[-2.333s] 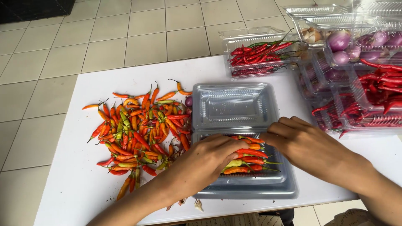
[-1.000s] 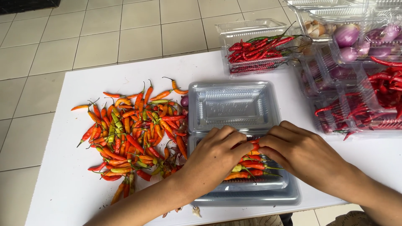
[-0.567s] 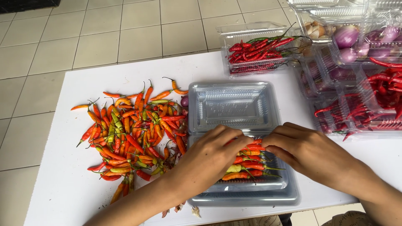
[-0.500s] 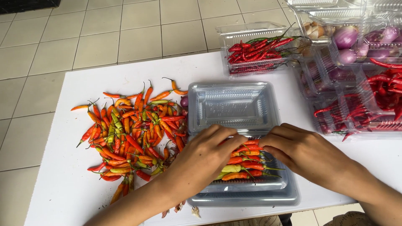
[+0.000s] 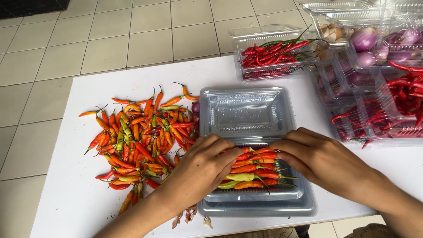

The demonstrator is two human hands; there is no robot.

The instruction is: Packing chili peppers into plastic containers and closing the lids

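Floor: pale square tiles (image 5: 110,44) run along the left and far side of the table.
Table: a white tabletop (image 5: 66,194) carries everything.
Loose chillies: a scattered heap of small red, orange and green chillies (image 5: 141,136) lies on the table's left half, just beside the open box.
Scraps: a few stems and bits (image 5: 189,217) sit at the near edge, by the left forearm.
Open box: a clear plastic hinged box (image 5: 246,114) lies open in the middle, its empty lid half away from the person, its filled half nearer.
Packed chillies: a row of red, orange and green chillies (image 5: 253,174) lies lengthwise in the near half, between the two hands.
Left hand: the left hand (image 5: 205,165) rests palm down on the left end of that row, fingers curled over the chillies.
Right hand: the right hand (image 5: 317,158) rests palm down on the right end, fingers together, tips touching the chillies.
Filled box: a clear box of long red chillies (image 5: 271,53) stands at the far edge.
Stacked packs: clear boxes of red chillies (image 5: 396,105) and of shallots (image 5: 370,42) crowd the right side.
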